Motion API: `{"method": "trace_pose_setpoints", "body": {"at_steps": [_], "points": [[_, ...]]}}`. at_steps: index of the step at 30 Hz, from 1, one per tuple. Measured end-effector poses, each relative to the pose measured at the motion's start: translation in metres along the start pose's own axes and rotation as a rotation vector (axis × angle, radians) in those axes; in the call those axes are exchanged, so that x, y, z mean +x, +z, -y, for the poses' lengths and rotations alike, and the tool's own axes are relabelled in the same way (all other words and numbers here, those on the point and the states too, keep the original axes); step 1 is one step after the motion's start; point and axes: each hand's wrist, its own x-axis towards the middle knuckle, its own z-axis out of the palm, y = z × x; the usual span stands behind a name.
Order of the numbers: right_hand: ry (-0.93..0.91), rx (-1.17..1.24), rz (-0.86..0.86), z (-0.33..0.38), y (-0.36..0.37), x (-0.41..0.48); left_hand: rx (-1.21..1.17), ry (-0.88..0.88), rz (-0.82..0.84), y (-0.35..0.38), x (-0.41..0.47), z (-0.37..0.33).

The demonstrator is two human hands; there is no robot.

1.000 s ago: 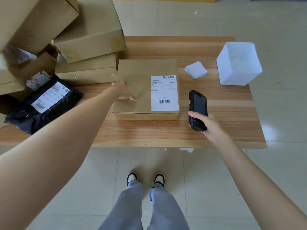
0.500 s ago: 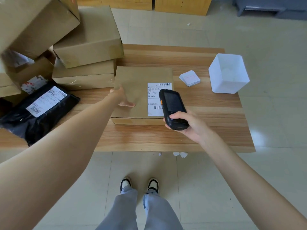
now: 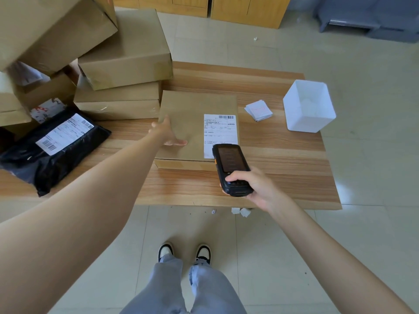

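We count 1 flat rectangular brown cardboard parcel [image 3: 188, 109] lying on the striped light-wood table [image 3: 283, 159], near its front edge and just beside the box stack. It carries 1 white printed shipping label [image 3: 220, 132] with a barcode on its right half.

The left hand [image 3: 166, 134] rests flat on the parcel top, left of the label, with fingers straight and thumb spread. It grips nothing.

The right hand [image 3: 256, 189] grips 1 black handheld scanner [image 3: 231, 164], fingers curled round its lower body and thumb across the keypad. The scanner screen faces up. Its top end overlaps the near edge of the label in view, and we cannot tell whether it touches the parcel.

To the left stand at least 4 plain brown cardboard boxes [image 3: 127, 53], matte, taped and stacked at angles. In front of them lies 1 glossy, wrinkled black plastic mailer bag [image 3: 68, 155] with 1 white label.

To the right we count 1 small pile of square white paper slips [image 3: 258, 109] and 1 open square white plastic bin [image 3: 303, 123], smooth-walled. We cannot tell its contents.
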Motion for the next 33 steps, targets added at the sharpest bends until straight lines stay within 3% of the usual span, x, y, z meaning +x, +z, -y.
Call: {"method": "trace_pose_setpoints", "body": {"at_steps": [11,26,33], "points": [[0.019,-0.037,-0.054,-0.015,0.003,-0.007,-0.237,0.017,-0.037,0.007,0.002,0.015],[-0.006,-0.002,-0.032,-0.02,0.005,-0.014,-0.219,-0.031,-0.063,0.009,0.0,0.016],[-0.057,0.065,-0.102,-0.005,-0.009,-0.003,-0.232,-0.033,-0.064,0.009,0.0,0.016]]}}
